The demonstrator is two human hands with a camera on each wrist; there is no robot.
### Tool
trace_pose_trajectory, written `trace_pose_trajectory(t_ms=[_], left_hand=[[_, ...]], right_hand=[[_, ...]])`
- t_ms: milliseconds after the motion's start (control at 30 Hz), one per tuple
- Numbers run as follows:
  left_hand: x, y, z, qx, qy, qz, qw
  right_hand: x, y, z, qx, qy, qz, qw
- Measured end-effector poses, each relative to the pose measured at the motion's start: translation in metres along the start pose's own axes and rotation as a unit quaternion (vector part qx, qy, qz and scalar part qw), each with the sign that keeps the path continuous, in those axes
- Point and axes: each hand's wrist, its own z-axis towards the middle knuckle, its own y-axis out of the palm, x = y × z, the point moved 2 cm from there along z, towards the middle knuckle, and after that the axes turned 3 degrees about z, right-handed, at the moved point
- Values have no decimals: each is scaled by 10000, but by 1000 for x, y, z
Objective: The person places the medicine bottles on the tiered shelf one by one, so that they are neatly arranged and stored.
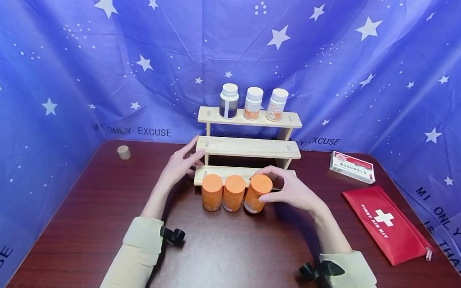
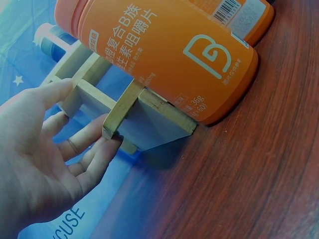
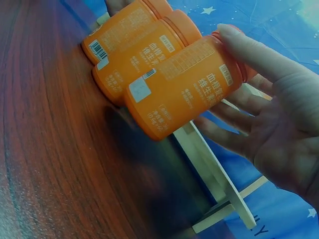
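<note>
Three orange supplement bottles stand in a row in front of a three-tier wooden shelf (image 1: 250, 147): a left bottle (image 1: 211, 193), a middle bottle (image 1: 233, 194) and a right bottle (image 1: 256, 199). My right hand (image 1: 292, 191) grips the right bottle by its upper part, thumb in front near the lid, fingers behind; the bottle leans slightly. At the shelf's left end, my left hand (image 1: 177, 165) touches the ends of the lower tiers with spread, loosely bent fingers. In the left wrist view its fingertips (image 2: 110, 142) lie at a tier's corner.
On the top tier stand a dark-labelled white bottle (image 1: 229, 101) and two orange-and-white bottles, one in the middle (image 1: 253, 104) and one at right (image 1: 277, 105). A medicine box (image 1: 352, 168) and red first aid pouch (image 1: 386, 224) lie right. A small beige cylinder (image 1: 124, 152) sits far left.
</note>
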Motion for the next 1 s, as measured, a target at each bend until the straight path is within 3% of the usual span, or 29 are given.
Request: trace_pose_trajectory(t_ms=[167, 700, 1000], left_hand=[[0, 0, 0, -28, -25, -1, 10000], [0, 2, 0, -20, 25, 27, 10000], [-1, 0, 1, 19, 49, 52, 10000]], right_hand=[[-4, -2, -1, 31, -10, 335, 9994], [-19, -19, -1, 419, 21, 163, 9990], [-35, -33, 10, 550, -272, 218, 9979]])
